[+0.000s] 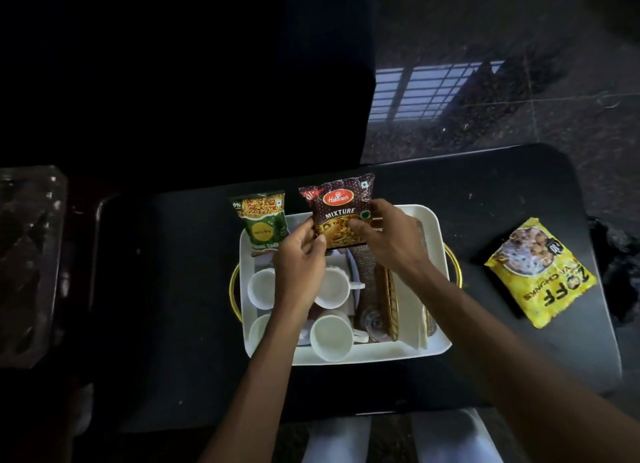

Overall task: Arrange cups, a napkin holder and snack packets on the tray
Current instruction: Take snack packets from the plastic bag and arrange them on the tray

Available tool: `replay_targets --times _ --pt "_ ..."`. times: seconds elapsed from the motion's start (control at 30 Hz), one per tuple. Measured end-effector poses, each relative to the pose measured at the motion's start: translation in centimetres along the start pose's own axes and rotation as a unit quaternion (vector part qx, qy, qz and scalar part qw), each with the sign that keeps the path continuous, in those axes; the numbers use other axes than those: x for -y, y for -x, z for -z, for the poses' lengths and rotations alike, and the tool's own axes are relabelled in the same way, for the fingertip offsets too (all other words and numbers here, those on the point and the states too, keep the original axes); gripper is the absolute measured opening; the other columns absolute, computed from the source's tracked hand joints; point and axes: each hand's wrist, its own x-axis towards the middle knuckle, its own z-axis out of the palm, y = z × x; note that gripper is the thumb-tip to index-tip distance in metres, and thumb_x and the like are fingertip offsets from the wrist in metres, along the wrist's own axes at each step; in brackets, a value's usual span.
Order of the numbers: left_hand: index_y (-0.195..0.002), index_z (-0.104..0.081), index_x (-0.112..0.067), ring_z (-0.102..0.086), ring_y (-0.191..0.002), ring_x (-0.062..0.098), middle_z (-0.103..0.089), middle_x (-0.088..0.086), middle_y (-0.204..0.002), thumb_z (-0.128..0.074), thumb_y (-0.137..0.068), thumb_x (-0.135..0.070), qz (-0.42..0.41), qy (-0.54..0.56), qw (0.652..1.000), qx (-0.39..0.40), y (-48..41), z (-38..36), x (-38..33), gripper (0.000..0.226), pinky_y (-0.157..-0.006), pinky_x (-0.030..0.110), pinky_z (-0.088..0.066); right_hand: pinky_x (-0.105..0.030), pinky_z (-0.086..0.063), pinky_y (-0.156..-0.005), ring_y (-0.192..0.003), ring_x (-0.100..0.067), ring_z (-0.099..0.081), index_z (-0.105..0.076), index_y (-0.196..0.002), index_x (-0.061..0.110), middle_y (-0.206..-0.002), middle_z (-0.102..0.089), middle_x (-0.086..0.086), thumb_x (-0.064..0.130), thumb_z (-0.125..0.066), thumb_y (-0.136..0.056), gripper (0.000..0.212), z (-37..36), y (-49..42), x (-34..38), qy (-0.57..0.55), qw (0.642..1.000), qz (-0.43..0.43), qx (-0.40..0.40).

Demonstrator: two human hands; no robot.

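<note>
While the green packet [263, 222] leaned upright on the tray's [434, 230] far wall at frame centre, both hands stood the brown packet [341, 210] beside it. The left hand [299, 262] and right hand [389, 237] had fingers pinched shut on its lower corners, probably to set it upright. White cups [330, 336] and a napkin holder [382, 296] filled the tray. At right, a yellow packet [540, 272] lay on the counter [173, 289].

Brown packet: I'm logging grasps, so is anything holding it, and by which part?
Both hands hold the brown packet by its lower edge: left hand at the lower-left corner, right hand at the lower-right.
</note>
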Motion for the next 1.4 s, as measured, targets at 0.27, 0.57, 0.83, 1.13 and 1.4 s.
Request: replay_targets --times 0.27,0.57,0.83,1.13,1.4 --pt "-0.143 -0.055 -0.014 -0.062 -0.110 0.009 -0.064 -0.007 -0.114 -0.056 -0.100 -0.010 0.039 -0.019 0.999 0.017 -1.7 1.1 1.6 0.043 -0.094 0.024 -0.048 -0.039 -0.054 -0.090 -0.102 -0.019 -0.066 -0.061 -0.124 0.010 -0.116 -0.072 -0.006 0.031 -0.069 -0.091 0.040 -2.2 -0.6 0.6 0.032 0.999 -0.026 0.020" --pt "-0.144 -0.054 -0.012 -0.060 -0.110 0.007 -0.063 -0.008 -0.116 -0.055 -0.101 -0.010 0.045 -0.025 0.998 0.040 -2.4 1.4 2.0 0.043 -0.090 0.019 -0.045 -0.030 -0.051 -0.085 -0.101 -0.019 -0.066 -0.060 -0.125 0.009 -0.119 -0.070 -0.006 0.030 -0.070 -0.091 0.041 -2.9 -0.9 0.7 0.055 0.997 -0.048 0.016" --pt "-0.144 -0.052 -0.009 -0.056 -0.121 0.004 -0.061 0.006 -0.142 -0.055 -0.102 -0.012 0.037 0.000 0.999 -0.015 -0.3 1.8 1.3 0.042 -0.089 0.006 -0.043 -0.038 -0.054 -0.095 -0.113 -0.017 -0.062 -0.053 -0.133 0.009 -0.127 -0.065 -0.005 0.032 -0.073 -0.088 0.055 -1.4 0.1 0.8 0.017 0.999 -0.036 -0.018" --pt "-0.130 -0.062 -0.014 -0.071 -0.115 0.017 -0.074 0.007 -0.124 -0.045 -0.105 -0.022 0.096 0.373 0.923 0.001 4.0 -0.5 -3.4 0.031 -0.097 0.027 -0.056 -0.017 -0.052 -0.083 -0.104 0.003 -0.062 -0.057 -0.129 0.021 -0.123 -0.065 0.009 0.038 -0.067 -0.092 0.042 4.0 4.3 -1.2 -0.109 0.985 -0.053 -0.120" --pt "-0.122 -0.068 -0.014 -0.070 -0.114 0.011 -0.076 0.000 -0.119 -0.054 -0.103 -0.014 -0.014 0.221 0.970 0.105 6.9 -7.4 -5.9 0.024 -0.097 0.023 -0.055 0.000 -0.046 -0.075 -0.101 0.005 -0.062 -0.060 -0.124 0.019 -0.113 -0.067 0.009 0.027 -0.069 -0.092 0.035 9.1 7.7 -6.5 -0.114 0.975 -0.082 -0.171"
